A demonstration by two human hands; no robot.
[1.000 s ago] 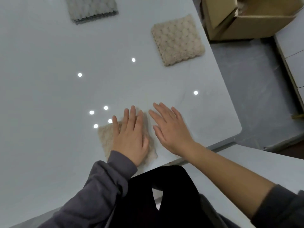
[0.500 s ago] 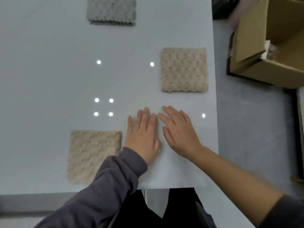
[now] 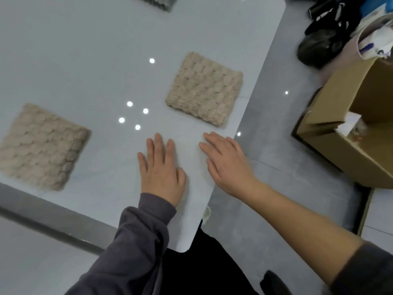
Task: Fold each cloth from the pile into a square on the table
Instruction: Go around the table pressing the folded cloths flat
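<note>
Two beige bubble-textured cloths lie folded into squares on the white table [image 3: 74,60]: one beige cloth at the left [image 3: 40,147] and a second beige cloth farther right [image 3: 204,88] near the table's right edge. A grey folded cloth [image 3: 157,2] shows partly at the top edge. My left hand [image 3: 161,169] lies flat, palm down, on bare table between the beige squares. My right hand [image 3: 227,165] is flat with fingers apart at the table's right edge, partly past it. Neither hand holds anything.
An open cardboard box [image 3: 350,133] stands on the grey floor to the right of the table. Dark bags or shoes [image 3: 323,37] and a pale bag [image 3: 376,35] lie at the upper right. Ceiling lights reflect as white dots on the tabletop.
My hands came off the left beige cloth, which now lies folded by itself, and slid right over the table. The view has swung right and tilted, showing more floor and the box.
</note>
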